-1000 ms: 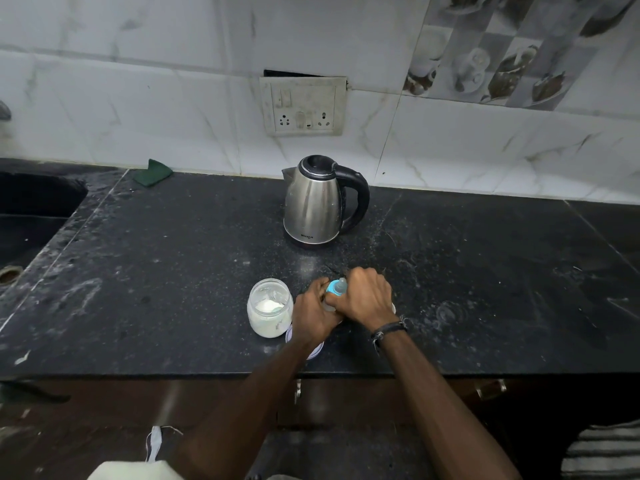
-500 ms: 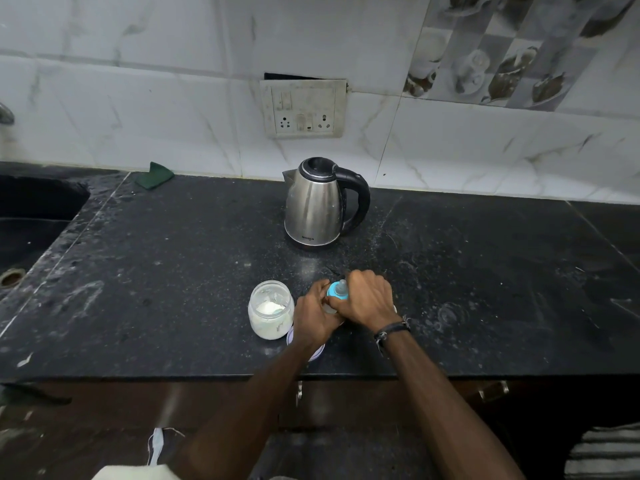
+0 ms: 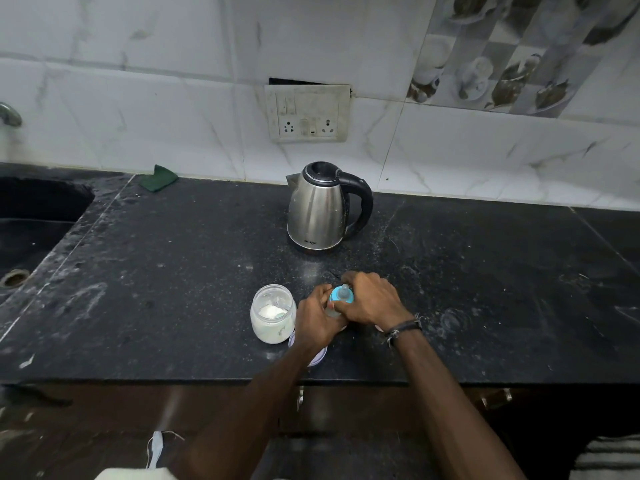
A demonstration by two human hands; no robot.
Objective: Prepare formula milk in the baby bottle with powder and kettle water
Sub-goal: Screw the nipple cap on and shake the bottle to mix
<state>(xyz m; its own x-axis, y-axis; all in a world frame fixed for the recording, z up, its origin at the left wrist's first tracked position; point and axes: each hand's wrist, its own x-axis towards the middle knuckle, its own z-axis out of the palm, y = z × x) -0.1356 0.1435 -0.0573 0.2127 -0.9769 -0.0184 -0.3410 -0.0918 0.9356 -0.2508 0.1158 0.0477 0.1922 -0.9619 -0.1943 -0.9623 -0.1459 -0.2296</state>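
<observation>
Both hands are on the baby bottle (image 3: pixel 335 306), which stands upright on the black counter (image 3: pixel 173 271) near its front edge, abt midway along. The left hand (image 3: pixel 317 320) wraps the clear body w/ fingers curled round it; the right hand (image 3: pixel 372 301) curls over the blue collar and teat (image 3: pixel 342 294), teat poking up between thumb and fingers. Looks like the top is being screwed, on or off I can't tell (no way to see what's in the bottle, hands cover it).

Handling, as I judge it: a small plastic bottle, light, stiff enough not to crush, but narrow-based, so it tips easily. The body is smooth and prob. slippery if damp, so hold it low and all the way round, as the left hand does. Grip the collar by its ring, not the soft teat, which just squashes.

The powder jar (image 3: pixel 273 313) sits open just left of the left hand, white powder inside; a pale lid (image 3: pixel 317 356) lies partly under the left wrist, by the front edge. The steel kettle (image 3: pixel 320 209) stands toward the back edge, handle to the right, well apart from the bottle. It'll be the heavy item, and poss. hot: take it by the black handle only.
</observation>
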